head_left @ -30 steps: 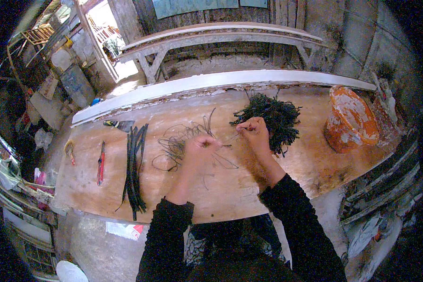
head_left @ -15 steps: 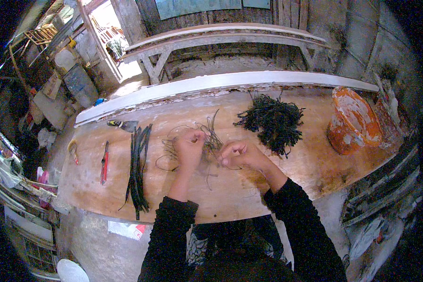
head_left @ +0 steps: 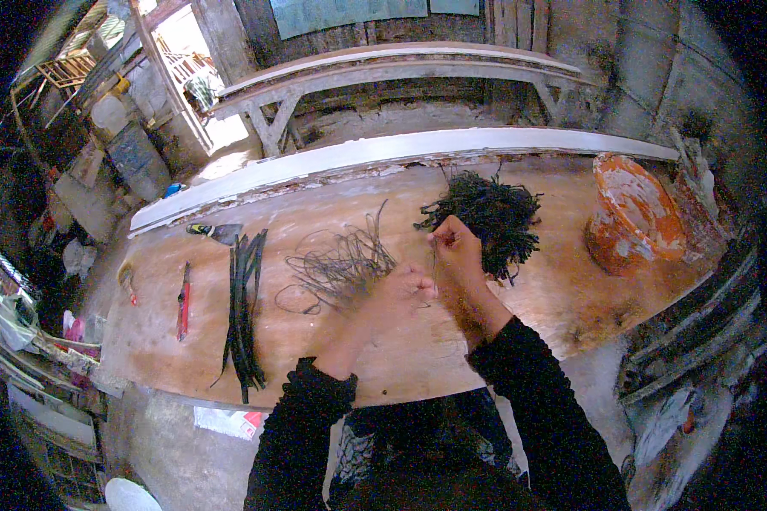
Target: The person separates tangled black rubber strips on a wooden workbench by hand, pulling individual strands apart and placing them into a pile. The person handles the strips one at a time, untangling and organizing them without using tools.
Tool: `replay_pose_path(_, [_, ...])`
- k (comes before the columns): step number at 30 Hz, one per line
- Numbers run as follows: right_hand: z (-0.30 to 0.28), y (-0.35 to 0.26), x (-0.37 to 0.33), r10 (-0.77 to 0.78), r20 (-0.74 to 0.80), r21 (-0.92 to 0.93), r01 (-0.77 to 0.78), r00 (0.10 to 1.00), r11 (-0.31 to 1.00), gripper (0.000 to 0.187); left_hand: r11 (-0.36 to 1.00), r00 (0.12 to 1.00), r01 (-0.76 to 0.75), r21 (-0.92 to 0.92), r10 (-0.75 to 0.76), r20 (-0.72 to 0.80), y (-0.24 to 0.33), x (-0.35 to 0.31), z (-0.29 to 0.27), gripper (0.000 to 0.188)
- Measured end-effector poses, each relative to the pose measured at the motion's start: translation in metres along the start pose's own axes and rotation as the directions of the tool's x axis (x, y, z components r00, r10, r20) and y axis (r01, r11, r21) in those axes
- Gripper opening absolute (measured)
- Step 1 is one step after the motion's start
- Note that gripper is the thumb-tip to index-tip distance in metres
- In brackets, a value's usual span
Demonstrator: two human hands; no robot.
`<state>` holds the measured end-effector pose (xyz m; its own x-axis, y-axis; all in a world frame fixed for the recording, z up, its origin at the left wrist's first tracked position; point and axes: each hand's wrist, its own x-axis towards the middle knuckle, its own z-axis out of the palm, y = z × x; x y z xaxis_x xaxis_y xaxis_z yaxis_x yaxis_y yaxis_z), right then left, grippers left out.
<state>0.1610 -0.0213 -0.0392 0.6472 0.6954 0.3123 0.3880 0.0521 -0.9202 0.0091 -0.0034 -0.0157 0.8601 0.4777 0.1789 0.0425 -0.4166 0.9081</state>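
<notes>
My right hand (head_left: 458,249) is closed in a pinch beside the dark bundle, with a thin dark strand (head_left: 435,260) hanging from its fingertips. The strand runs down to my left hand (head_left: 400,288), whose curled fingers are closed on its lower part, though motion blurs them. Next to my left hand a loose tangle of thin dark strands (head_left: 337,261) lies on the wooden table. Just beyond my right hand sits a heap of short, knotted black strips (head_left: 490,213). Flat black strips (head_left: 246,315) lie in a long bundle further left.
Left on the table (head_left: 179,366) are a red-handled cutting tool (head_left: 183,302), a putty knife (head_left: 216,232) and a small brush-like tool (head_left: 127,281). A smeared orange bucket (head_left: 626,217) stands at the right. A long white board (head_left: 383,153) edges the far side, with a bench (head_left: 418,72) behind.
My right hand has moved up and right toward the knotted heap. My left hand has left the tangle's middle, moving right and nearer to me; the tangle now shows more fully.
</notes>
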Motion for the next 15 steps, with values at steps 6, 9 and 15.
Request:
replay_pose_path(6, [0.002,-0.003,-0.001,-0.175,0.019,0.071,0.174,0.984,0.982,0.009,0.999,0.998,-0.039,0.012,0.039,-0.042,0.005,-0.001,-0.007,0.013])
replay_pose_path(9, [-0.001,0.008,0.012,-0.281,-0.008,0.019,0.281,0.96,0.96,0.01,1.0,0.961,-0.026,0.009,0.027,-0.276,0.007,0.001,-0.009,0.013])
replay_pose_path(15, [-0.016,-0.017,0.004,0.172,0.388,0.456,-0.351,0.906,0.818,0.006,0.965,0.668,-0.012,0.263,0.204,-0.715,-0.001,0.001,-0.037,0.002])
